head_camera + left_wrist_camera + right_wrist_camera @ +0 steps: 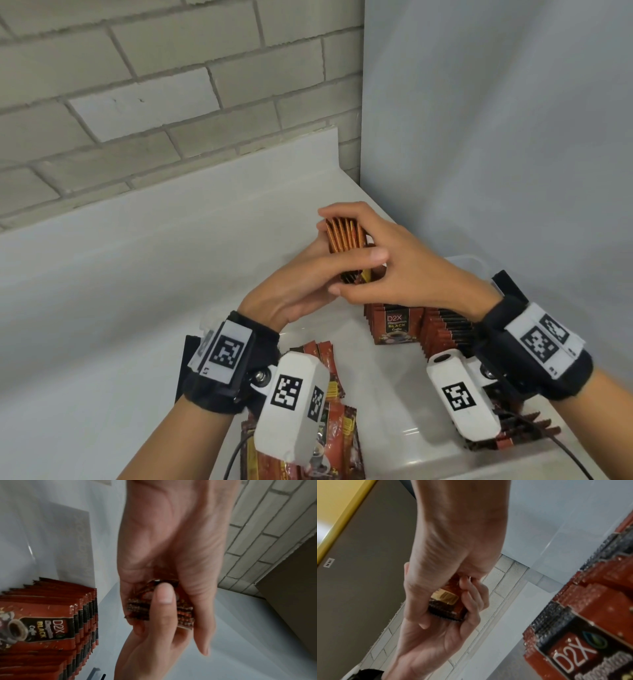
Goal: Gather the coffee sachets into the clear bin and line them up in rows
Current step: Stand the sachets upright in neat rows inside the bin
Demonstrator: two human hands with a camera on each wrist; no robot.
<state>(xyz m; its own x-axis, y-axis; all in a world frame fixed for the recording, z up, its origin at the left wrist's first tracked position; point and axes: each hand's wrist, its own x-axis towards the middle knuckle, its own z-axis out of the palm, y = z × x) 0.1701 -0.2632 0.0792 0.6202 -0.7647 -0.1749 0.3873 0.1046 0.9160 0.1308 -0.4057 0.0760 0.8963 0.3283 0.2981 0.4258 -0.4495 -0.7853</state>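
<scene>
Left hand and right hand at frame centre both curled round a thin stack of glossy red foil coffee sachets with crimped edges, upright rows standing below in what seems the clear bin, loose sachets lower centre on smooth white counter
</scene>
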